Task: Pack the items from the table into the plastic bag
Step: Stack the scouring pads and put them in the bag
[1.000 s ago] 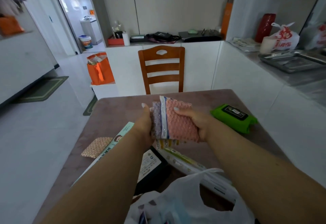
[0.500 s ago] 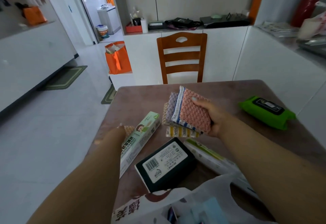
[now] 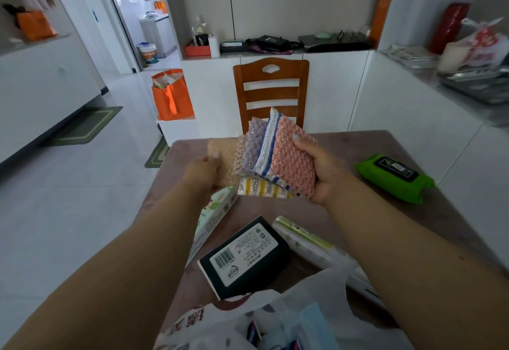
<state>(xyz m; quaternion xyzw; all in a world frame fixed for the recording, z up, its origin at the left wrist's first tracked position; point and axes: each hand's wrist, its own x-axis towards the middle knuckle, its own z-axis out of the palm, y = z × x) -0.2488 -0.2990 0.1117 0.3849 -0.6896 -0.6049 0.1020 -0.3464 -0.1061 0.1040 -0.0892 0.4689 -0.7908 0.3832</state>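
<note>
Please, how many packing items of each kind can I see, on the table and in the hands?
Textured scrubbing cloths: 5, four fanned in the right hand, one tan in the left hand
Long narrow boxes: 2
Black flat box: 1
Green wipes pack: 1
Total: 9

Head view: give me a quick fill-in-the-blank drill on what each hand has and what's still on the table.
1. The right hand holds a fanned stack of scouring ____.
2. The left hand holds a single ____-coloured pad.
3. The wipes pack lying to the right on the table is ____.
4. The plastic bag lies at the table's ____ edge.

Missing words: pads; tan; green; near
</note>
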